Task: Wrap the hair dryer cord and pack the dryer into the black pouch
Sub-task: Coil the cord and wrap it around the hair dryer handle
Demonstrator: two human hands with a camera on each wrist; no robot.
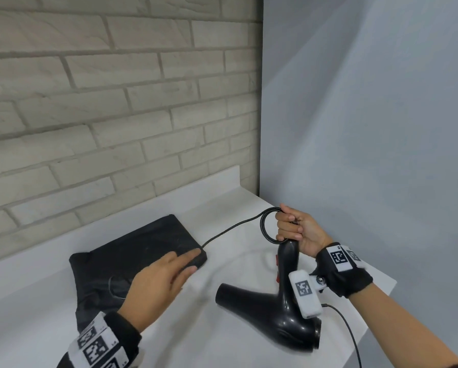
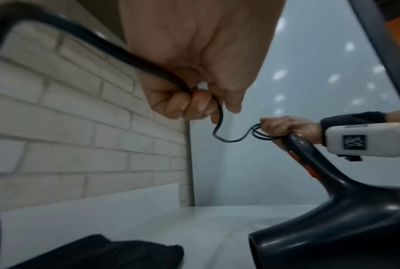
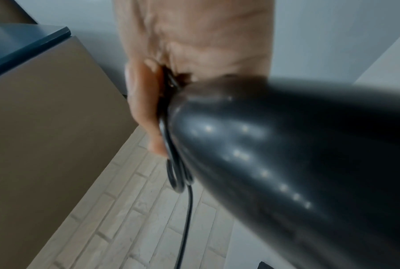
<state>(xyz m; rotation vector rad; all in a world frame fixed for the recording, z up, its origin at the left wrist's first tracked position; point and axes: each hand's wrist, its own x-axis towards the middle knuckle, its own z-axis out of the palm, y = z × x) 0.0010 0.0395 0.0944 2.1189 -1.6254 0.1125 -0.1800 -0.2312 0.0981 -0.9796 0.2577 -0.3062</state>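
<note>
Right hand: the right hand [image 1: 298,229] is clenched round the top of the hair dryer's handle, and pins a small coil of cord against it too.
Hair dryer: the black hair dryer [image 1: 283,304] hangs handle-up over the white counter [image 1: 222,197], its barrel mouth aimed toward 9 o'clock; red switches show on the handle's left side.
Cord: the cord [image 1: 230,231] loops at the right fist, then runs off toward 8 o'clock to the left hand.
Left hand: the left hand [image 2: 194,72] grasps the cord; the wrist view shows its lower fingers curled round it, while the head view shows two fingers stretched out over the pouch.
Pouch: the black pouch [image 1: 132,258] lies flat on the counter at 9 o'clock of the dryer, under the left hand.
Backdrop: pale brick wall [image 1: 103,102] behind.
</note>
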